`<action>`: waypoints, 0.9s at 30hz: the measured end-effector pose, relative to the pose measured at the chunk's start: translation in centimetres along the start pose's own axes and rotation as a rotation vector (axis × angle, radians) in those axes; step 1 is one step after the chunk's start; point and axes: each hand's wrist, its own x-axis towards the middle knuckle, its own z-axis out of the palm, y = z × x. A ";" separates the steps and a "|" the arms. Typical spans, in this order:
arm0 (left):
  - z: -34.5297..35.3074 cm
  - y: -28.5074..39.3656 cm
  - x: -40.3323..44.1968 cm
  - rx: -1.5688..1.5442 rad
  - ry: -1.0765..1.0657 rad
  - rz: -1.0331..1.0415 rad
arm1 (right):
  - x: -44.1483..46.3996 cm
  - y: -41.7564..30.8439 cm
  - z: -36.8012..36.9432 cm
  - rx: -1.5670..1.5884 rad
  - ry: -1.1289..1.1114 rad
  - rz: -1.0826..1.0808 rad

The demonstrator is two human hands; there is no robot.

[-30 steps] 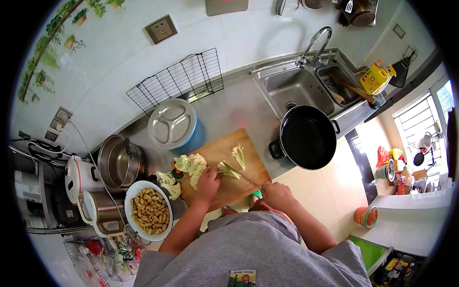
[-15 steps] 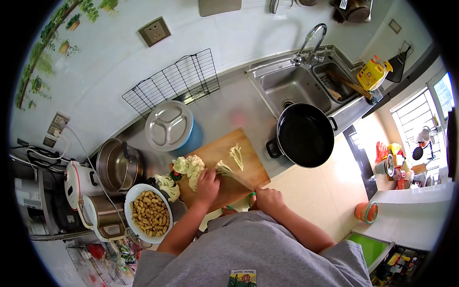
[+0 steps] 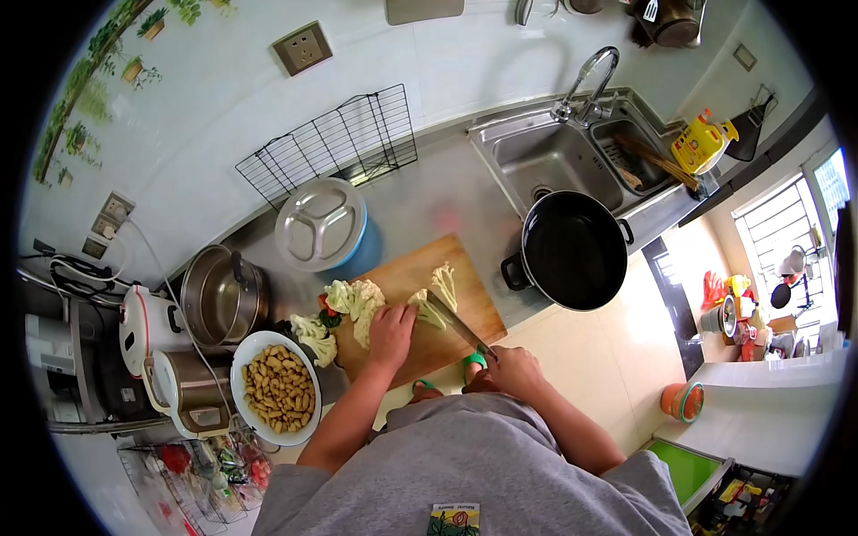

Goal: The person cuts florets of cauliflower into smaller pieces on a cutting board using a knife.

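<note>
Right hand (image 3: 517, 371): fingers wrapped around the handle of a knife (image 3: 460, 324), grip firmly closed. Blade points away from the person, over the board (image 3: 472, 302), its tip between two lots of cut cauliflower. Whether the edge touches the wood cannot be told from this angle.

Left hand (image 3: 391, 332): back of hand up, over the middle of the board. Fingertips reach the near-left end of the cut pieces (image 3: 427, 310); whether they pinch these or only rest against them, cannot tell.

Cauliflower: cut pieces lie on the board between left fingertips and blade. A floret (image 3: 444, 283) lies just beyond the blade, stem toward the person. A larger chunk (image 3: 365, 308) sits at the board's left side, next to the left hand. Another chunk (image 3: 313, 339) is off the board, to its left. Something red and dark green shows between the two chunks; too small to identify.

Surroundings: left of the board, a white bowl (image 3: 243, 364) containing peanuts (image 3: 279, 389); behind it a steel pot (image 3: 219, 308). Beyond the board, a divided steel plate (image 3: 322, 223) on top of a blue tub (image 3: 365, 255). To the right, a black pot (image 3: 575, 252), near the sink (image 3: 545, 156); faucet (image 3: 585, 87) at the sink's back edge.
</note>
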 end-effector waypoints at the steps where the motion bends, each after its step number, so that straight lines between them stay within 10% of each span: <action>1: 0.2 -0.1 -0.1 0.018 0.000 0.015 | -0.1 -0.1 -0.1 -0.009 0.017 -0.011; 27: -0.1 -0.2 -0.3 -0.003 -0.041 0.029 | 1.6 -0.7 -0.4 -0.006 0.101 -0.040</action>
